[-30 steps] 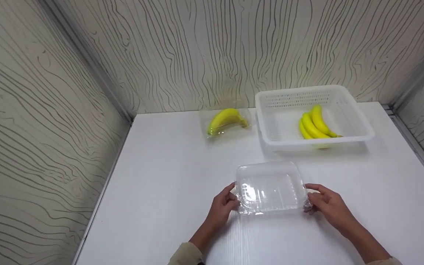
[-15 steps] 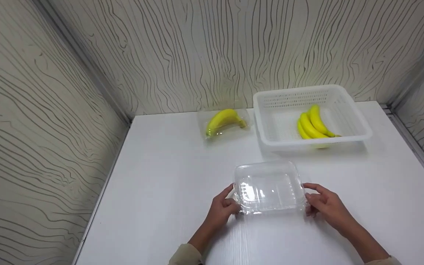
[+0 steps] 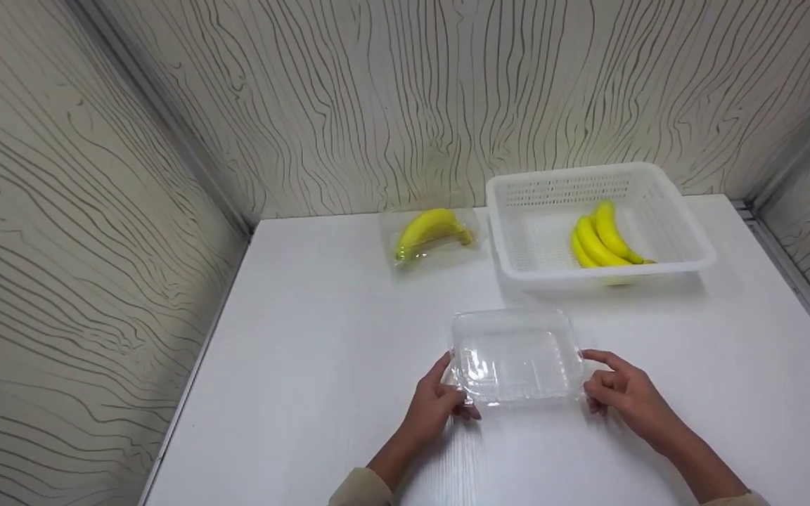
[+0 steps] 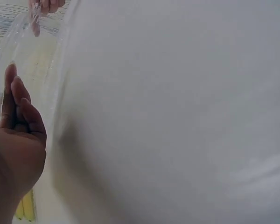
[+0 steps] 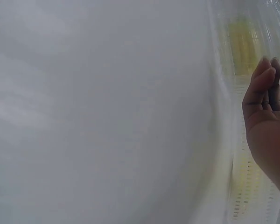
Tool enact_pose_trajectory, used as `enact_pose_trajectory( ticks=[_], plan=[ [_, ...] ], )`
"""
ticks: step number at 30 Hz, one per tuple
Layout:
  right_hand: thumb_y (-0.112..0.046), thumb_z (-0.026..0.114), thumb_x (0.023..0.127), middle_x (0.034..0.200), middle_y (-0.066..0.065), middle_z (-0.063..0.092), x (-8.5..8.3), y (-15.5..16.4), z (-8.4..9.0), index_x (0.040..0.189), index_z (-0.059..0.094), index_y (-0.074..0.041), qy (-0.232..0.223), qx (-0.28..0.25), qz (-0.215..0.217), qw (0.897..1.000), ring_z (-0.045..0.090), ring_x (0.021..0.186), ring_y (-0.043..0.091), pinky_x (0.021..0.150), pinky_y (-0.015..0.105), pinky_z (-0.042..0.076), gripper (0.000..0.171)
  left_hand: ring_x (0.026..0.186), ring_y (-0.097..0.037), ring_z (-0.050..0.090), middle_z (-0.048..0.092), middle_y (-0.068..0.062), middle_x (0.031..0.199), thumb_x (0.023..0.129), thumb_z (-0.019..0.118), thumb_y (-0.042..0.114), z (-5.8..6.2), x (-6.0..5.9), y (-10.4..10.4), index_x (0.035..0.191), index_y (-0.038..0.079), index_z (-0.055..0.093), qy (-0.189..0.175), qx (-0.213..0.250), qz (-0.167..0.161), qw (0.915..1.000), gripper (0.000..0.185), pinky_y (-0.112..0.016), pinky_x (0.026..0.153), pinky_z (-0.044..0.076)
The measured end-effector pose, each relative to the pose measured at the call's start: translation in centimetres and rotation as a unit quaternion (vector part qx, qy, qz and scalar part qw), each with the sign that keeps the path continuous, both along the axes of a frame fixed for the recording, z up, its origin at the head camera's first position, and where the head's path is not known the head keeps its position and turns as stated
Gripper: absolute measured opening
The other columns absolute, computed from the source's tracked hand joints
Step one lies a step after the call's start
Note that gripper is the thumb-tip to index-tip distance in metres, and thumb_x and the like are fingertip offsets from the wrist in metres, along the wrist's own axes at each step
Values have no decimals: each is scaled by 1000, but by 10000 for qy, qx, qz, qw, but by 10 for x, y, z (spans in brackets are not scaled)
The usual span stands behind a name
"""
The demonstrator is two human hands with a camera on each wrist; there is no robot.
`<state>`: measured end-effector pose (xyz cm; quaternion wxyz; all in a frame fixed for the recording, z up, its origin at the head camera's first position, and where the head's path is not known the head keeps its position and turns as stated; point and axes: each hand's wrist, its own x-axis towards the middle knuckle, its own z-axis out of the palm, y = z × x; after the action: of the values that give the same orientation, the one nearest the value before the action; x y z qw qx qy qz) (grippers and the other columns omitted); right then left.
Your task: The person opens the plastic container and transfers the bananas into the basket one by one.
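Observation:
A clear plastic container (image 3: 517, 355), lid side not clear to tell, is held between both hands just above the white table. My left hand (image 3: 434, 402) grips its near left corner, with the thumb near the edge and several fingers showing below. On the right edge, my right hand (image 3: 626, 390) pinches the container, its index finger stretched along the side. The left wrist view shows the left hand (image 4: 21, 126) beside the see-through wall. In the right wrist view the right hand (image 5: 268, 112) is at the other side, and yellow shows blurred through the plastic.
A white slotted basket (image 3: 609, 267) stands at the back right with several bananas (image 3: 598, 242) inside. To its left, another clear container holds a single banana (image 3: 429, 228) against the back wall. Patterned panels surround the white table (image 3: 306, 337).
My left hand has shifted slightly right along the container's near left corner, and more fingers show below it. The container and right hand stay in nearly the same place.

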<state>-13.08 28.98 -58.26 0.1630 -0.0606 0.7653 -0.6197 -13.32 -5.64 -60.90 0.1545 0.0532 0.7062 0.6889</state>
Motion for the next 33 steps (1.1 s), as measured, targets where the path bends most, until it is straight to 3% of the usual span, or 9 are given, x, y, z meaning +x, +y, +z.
enact_pose_trajectory(
  ticks=[10, 17, 25, 33],
  plan=[
    [-11, 64, 106, 78, -6, 61, -2, -1, 3, 158, 35, 7, -38, 226, -146, 9996, 60, 71, 7, 68, 28, 58, 62, 67, -8, 73, 78, -26, 81, 97, 53, 1, 5, 2, 0, 170, 4, 22, -135, 91, -4, 9999, 79, -23, 69, 57],
    [-10, 64, 106, 75, -8, 54, -1, 0, 4, 158, 34, 6, -75, 298, -116, 9995, 55, 69, 5, 67, 27, 56, 62, 59, -9, 70, 75, -13, 69, 99, 53, 0, 8, 3, 2, 171, 3, 15, -319, 140, -37, 9994, 81, -23, 63, 57],
    [-9, 63, 106, 76, -6, 56, -2, -3, 8, 157, 35, 6, -92, 441, -148, 9989, 56, 69, 6, 66, 26, 55, 60, 60, -9, 71, 75, -11, 68, 100, 53, 1, 5, 2, 1, 171, 2, 16, -261, 274, -15, 9993, 80, -23, 63, 58],
    [-19, 63, 107, 88, 2, 77, -1, -3, 5, 132, 47, 4, -548, 212, -52, 9983, 74, 80, 12, 74, 30, 62, 37, 60, -8, 71, 75, -7, 66, 100, 54, 1, 1, 0, -5, 169, 3, 25, -329, 391, 162, 9986, 75, -22, 65, 58]
  ],
)
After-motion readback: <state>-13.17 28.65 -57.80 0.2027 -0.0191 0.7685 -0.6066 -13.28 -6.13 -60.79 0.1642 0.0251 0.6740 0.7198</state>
